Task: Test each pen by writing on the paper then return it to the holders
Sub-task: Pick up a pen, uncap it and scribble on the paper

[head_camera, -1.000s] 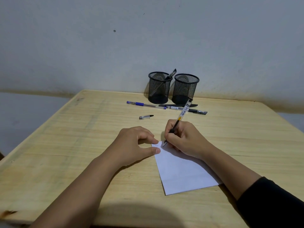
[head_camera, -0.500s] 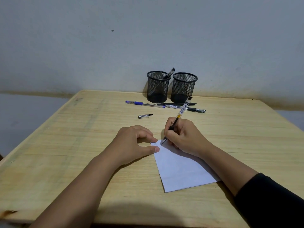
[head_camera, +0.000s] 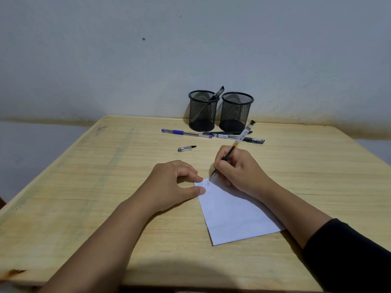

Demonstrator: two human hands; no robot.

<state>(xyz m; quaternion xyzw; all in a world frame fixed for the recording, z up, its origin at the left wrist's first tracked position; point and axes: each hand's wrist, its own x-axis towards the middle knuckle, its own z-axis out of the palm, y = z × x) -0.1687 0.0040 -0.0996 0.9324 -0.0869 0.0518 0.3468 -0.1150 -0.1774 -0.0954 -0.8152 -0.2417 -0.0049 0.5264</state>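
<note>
My right hand (head_camera: 239, 172) grips a clear black-ink pen (head_camera: 238, 142), its tip touching the top edge of a white paper (head_camera: 230, 214) that bears a few ink marks. My left hand (head_camera: 175, 185) pins the paper's top-left corner with thumb and forefinger. Two black mesh holders stand at the back: the left holder (head_camera: 203, 112) has one pen (head_camera: 218, 94) leaning in it, and nothing shows in the right holder (head_camera: 236, 112). A blue pen (head_camera: 184, 132) and two black pens (head_camera: 239, 138) lie in front of the holders.
A loose pen cap (head_camera: 186, 148) lies on the wooden table (head_camera: 84, 187) between the pens and my left hand. The wall stands right behind the holders. A black sleeve covers my right forearm at the lower right.
The pen tip has shifted slightly right along the paper's top edge, and new ink marks show there. My left hand stays put on the corner.
</note>
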